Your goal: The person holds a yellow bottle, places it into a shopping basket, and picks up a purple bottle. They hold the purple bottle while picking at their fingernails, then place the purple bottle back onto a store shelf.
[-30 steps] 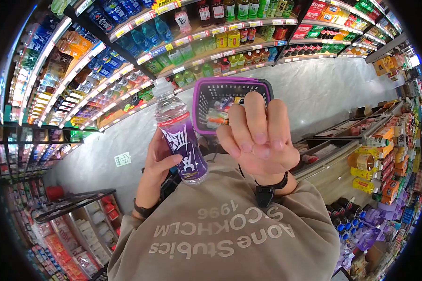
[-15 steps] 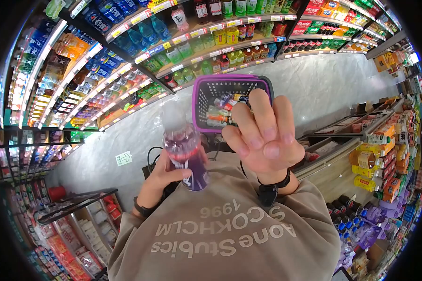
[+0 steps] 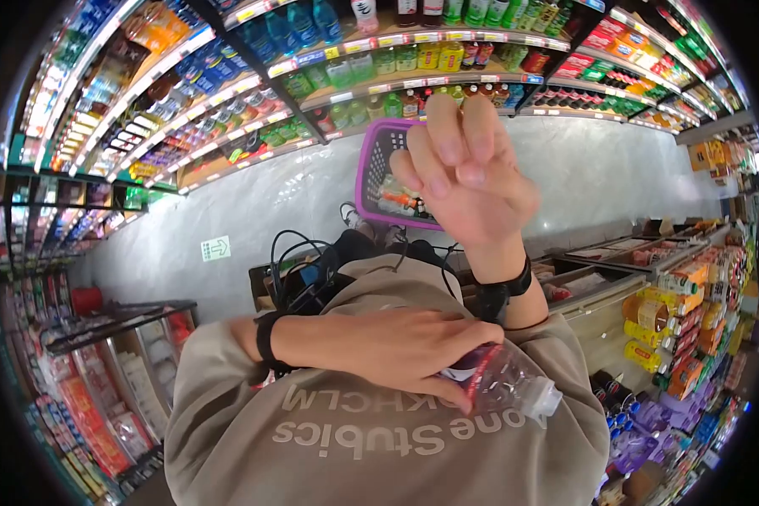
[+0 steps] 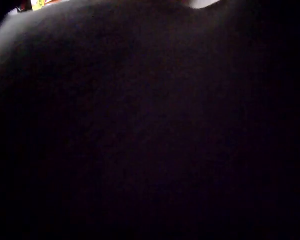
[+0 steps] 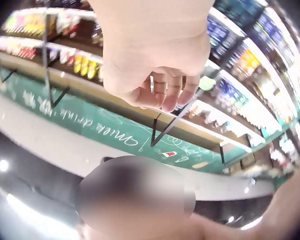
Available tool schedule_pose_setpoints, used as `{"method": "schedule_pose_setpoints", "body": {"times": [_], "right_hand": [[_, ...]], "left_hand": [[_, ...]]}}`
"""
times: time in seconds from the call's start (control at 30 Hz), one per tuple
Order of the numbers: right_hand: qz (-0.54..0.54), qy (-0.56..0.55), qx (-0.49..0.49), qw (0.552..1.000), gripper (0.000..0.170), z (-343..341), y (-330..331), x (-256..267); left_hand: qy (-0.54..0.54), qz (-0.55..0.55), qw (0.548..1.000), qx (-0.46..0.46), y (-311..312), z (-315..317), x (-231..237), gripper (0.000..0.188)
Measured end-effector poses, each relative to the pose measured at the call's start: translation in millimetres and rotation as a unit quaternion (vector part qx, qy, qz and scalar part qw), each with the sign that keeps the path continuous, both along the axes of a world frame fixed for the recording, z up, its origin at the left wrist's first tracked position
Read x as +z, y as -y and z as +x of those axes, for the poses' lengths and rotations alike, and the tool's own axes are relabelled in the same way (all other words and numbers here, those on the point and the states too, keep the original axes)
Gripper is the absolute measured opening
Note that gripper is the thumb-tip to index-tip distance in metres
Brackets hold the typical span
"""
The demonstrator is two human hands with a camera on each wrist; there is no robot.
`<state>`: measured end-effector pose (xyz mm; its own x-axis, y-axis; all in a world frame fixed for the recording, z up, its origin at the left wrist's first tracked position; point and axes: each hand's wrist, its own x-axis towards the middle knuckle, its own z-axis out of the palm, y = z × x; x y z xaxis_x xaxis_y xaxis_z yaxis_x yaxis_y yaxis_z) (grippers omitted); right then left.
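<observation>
My left hand (image 3: 396,350) grips a clear plastic drink bottle (image 3: 506,384) across the front of my shirt (image 3: 379,464). The bottle's capped neck points right and toward my chest; the hand hides most of its purple label. My raised right hand (image 3: 476,177) is palm up, fingers loosely bent, holding nothing. That same right hand (image 5: 157,55) in the right wrist view also shows bent fingers with nothing between them. The left wrist view is nearly all dark, with only small bright patches at its top edge.
A purple-rimmed basket (image 3: 364,181) with several packaged items stands on the grey floor (image 3: 266,198), partly behind my right hand. Drink shelves (image 3: 413,80) curve along the far side. A low display case (image 3: 599,308) and stacked bottles (image 3: 649,329) are at the right, a goods rack (image 3: 135,354) at the left.
My left hand has swung the bottle from upright at the left to lying across my chest, its neck now pointing right. The right hand has risen slightly, and the head view has shifted.
</observation>
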<state>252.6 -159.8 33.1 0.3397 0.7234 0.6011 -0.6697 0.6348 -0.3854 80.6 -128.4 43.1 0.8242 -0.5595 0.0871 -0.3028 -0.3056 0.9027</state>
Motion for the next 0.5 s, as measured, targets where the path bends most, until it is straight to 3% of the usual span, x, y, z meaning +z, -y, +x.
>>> {"method": "schedule_pose_setpoints", "body": {"times": [0.1, 0.23, 0.37, 0.5], "right_hand": [[-0.061, -0.086, 0.034, 0.994, 0.012, -1.5, -27.4, -9.8], [-0.154, -0.150, 0.082, 0.973, 0.010, 5.9, -70.1, -34.5], [-0.196, -0.163, 0.101, 0.962, 0.011, -12.7, -80.6, -27.5], [-0.209, -0.192, 0.112, 0.952, 0.011, -40.5, -74.8, -13.9]], "left_hand": [[0.032, 0.041, 0.999, -0.003, 12.2, 2.3, -1.2, 0.066], [-0.016, -0.006, 1.000, -0.013, 28.5, 9.5, -13.7, 0.071], [0.182, 0.042, 0.980, 0.068, 23.3, 14.9, -12.9, 0.067], [0.248, 0.175, 0.949, 0.087, 16.8, -1.3, 3.7, 0.060]]}}
